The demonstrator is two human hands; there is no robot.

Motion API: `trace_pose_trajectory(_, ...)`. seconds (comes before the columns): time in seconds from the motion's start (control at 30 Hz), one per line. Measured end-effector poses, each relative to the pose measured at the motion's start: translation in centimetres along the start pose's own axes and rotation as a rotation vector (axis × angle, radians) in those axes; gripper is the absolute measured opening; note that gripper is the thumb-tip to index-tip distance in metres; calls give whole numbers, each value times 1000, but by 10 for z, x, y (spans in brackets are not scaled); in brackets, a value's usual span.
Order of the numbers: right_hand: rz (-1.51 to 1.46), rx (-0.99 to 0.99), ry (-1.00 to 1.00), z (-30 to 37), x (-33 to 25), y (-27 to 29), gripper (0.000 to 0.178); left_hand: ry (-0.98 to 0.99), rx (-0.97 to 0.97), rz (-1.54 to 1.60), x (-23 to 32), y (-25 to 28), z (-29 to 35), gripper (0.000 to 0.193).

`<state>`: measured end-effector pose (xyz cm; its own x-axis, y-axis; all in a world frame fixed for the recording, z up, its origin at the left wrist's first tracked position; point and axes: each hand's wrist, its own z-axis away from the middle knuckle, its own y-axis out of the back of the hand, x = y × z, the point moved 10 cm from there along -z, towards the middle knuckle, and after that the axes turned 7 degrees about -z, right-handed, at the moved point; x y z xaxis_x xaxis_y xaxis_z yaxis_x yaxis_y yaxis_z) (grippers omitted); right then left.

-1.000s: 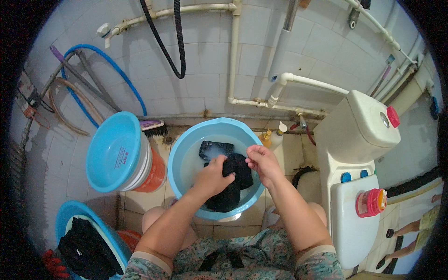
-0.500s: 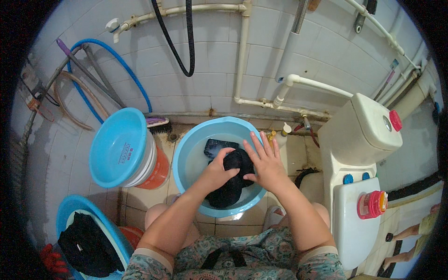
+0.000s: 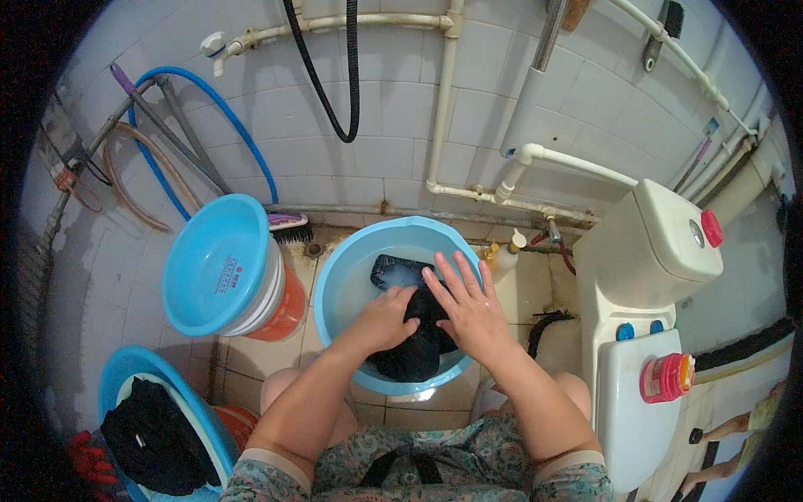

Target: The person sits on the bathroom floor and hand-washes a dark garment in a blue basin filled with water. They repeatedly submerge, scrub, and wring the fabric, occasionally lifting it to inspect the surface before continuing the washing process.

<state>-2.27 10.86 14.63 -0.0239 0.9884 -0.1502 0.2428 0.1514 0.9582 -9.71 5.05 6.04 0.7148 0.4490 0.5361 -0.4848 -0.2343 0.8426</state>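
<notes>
A light blue basin of cloudy water stands on the floor before me. Wet black cloth is bunched in its near right half, and a dark bluish piece of fabric floats behind it. My left hand curls over the black cloth at its left side, fingers and thumb closed on it. Over the cloth's right side is my right hand, its fingers spread and stretched out. Whether its palm touches the cloth is hidden.
Left of the basin, a blue bowl tops an orange-and-white bucket. A blue tub nearer me holds black clothes. Pump bottles and a toilet are on the right. A brush lies by the wall.
My left hand has dropped lower and closed in on the black cloth. My right hand stays spread, tilted slightly up and over the cloth. The view has shifted slightly.
</notes>
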Motion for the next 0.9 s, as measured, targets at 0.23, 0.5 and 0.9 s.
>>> trace_pose_trajectory(0.23, 11, 4, 46, 0, -10, 0, 77, -108, 121, 1143, 4, 48, -14, 45)
trace_pose_trajectory(0.5, 114, -28, 111, 3, -17, -17, 56, -11, 202, 952, 2, 48, -15, 22)
trace_pose_trajectory(0.9, -217, 116, -42, -2, 2, 1, 49, -190, 437, 378, 27, 72, -5, 36)
